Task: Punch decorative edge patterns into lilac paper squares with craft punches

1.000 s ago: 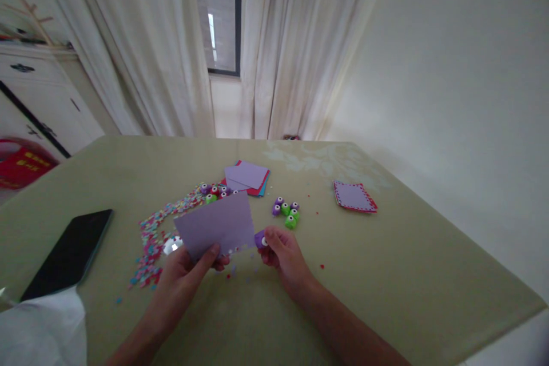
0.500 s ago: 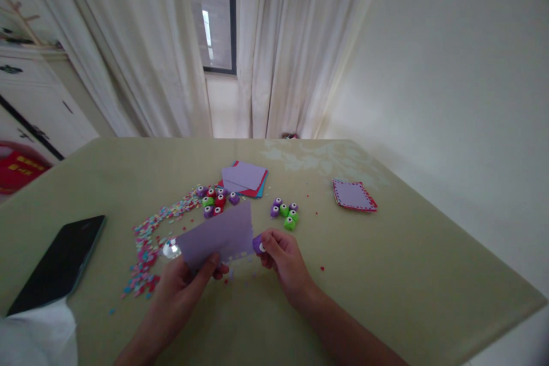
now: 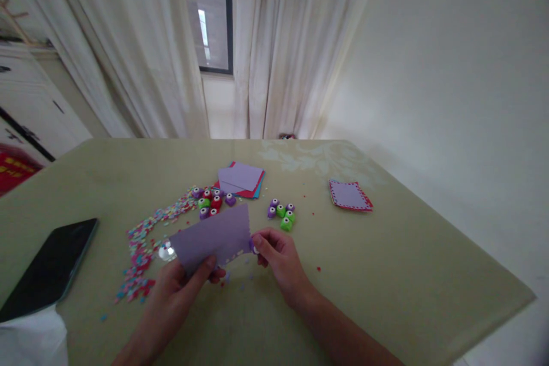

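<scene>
- I hold the purple card (image 3: 214,234) up over the bench (image 3: 386,280), tilted, with a row of small cut-outs along its near edge.
- The fingers of my left hand (image 3: 182,286) pinch it at the near left, thumb on the upper face.
- The fingers of my right hand (image 3: 277,254) pinch a small purple punch (image 3: 253,247) against the card's right edge, by its near corner; I cannot tell how deep the paper sits in it.
- I judge the step in hand to be punching that right edge. The next move, I think, calls for a steady card, the punch seated square and a firm squeeze.
- Just beyond the card sits a punch cluster (image 3: 217,202); past that, a loose card pile (image 3: 246,176).
- Right of the card: green and purple punches (image 3: 286,223) near, a stack of notched cards (image 3: 349,195) well apart.
- Left of the card: scattered confetti (image 3: 139,260), then a dark phone-like slab (image 3: 54,266).
</scene>
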Demonstrator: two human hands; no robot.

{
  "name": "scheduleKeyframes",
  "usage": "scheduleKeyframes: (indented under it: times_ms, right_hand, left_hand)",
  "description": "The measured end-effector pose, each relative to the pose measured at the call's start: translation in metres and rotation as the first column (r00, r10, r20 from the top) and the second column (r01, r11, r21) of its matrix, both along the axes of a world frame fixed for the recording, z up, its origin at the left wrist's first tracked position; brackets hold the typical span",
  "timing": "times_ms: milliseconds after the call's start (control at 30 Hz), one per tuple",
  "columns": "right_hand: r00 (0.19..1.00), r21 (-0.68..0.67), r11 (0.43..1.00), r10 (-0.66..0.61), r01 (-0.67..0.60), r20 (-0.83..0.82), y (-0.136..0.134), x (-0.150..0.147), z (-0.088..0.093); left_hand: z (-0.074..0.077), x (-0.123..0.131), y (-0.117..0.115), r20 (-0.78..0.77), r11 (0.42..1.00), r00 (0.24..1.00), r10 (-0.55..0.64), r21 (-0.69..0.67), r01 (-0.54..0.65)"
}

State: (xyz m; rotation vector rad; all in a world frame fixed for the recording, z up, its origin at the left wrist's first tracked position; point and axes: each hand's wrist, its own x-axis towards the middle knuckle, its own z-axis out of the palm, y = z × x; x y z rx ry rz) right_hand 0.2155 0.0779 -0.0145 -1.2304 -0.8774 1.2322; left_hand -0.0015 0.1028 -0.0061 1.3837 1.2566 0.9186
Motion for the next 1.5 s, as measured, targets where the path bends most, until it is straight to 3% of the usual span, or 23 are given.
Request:
scheduleKeyframes:
  times_ms: [300,500,767,1500]
  right_hand:
    - [1.0,0.011,1.0,0.0,0.0,0.021,0.004,0.002,-0.003]
    - [0.998,-0.028,0.999,0.038,-0.037,0.045,0.003,0.002,-0.007]
    - [0.999,-0.001,0.999,0.036,-0.036,-0.033,0.001,0.001,-0.005]
    - [0.985,-0.083,0.982,0.164,-0.168,-0.06,-0.001,0.0,-0.006]
  left_hand:
    - [-0.003,0.001,0.0,0.016,0.999,1.0,-0.02,-0.049,0.021]
    - [0.001,0.0,0.0,-0.02,1.0,0.999,-0.025,-0.011,0.025]
    - [-0.004,0.0,0.001,-0.033,0.997,0.999,-0.032,-0.074,0.029]
    - [-0.012,-0.003,0.005,-0.091,1.0,0.996,0.005,-0.017,-0.007]
